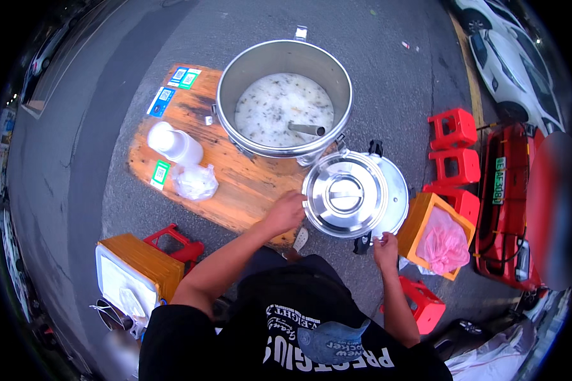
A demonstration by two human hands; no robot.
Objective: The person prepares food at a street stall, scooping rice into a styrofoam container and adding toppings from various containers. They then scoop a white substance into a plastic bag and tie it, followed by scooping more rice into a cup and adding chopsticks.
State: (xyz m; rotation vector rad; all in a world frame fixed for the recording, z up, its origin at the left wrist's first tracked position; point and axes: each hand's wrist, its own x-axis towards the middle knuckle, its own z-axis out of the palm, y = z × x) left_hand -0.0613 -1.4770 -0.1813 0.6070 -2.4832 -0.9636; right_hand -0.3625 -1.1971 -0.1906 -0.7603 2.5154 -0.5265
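Observation:
A shiny steel lid (324, 209) with a central handle lies over a wider round metal piece with black clamps (398, 195), at the right end of the wooden table. My left hand (286, 209) grips the left edge of the steel lid. At the lower edge of the wider piece, beside one black clamp, my right hand (386, 245) pinches its rim. Behind them stands a tall steel pot (252, 64), uncovered. It holds whitish liquid (276, 105) with dark bits, and a tubular metal handle (310, 129) sticks out. Whatever supports the lids is hidden.
The wooden table (238, 205) bears stacked white plastic cups (183, 147), a knotted plastic bag (195, 182) and printed code cards (161, 101). Red stools (453, 128), a yellow box (412, 216) with a pink bag (443, 243), and a red vehicle (505, 238) stand right. Another yellow box (148, 262) is left.

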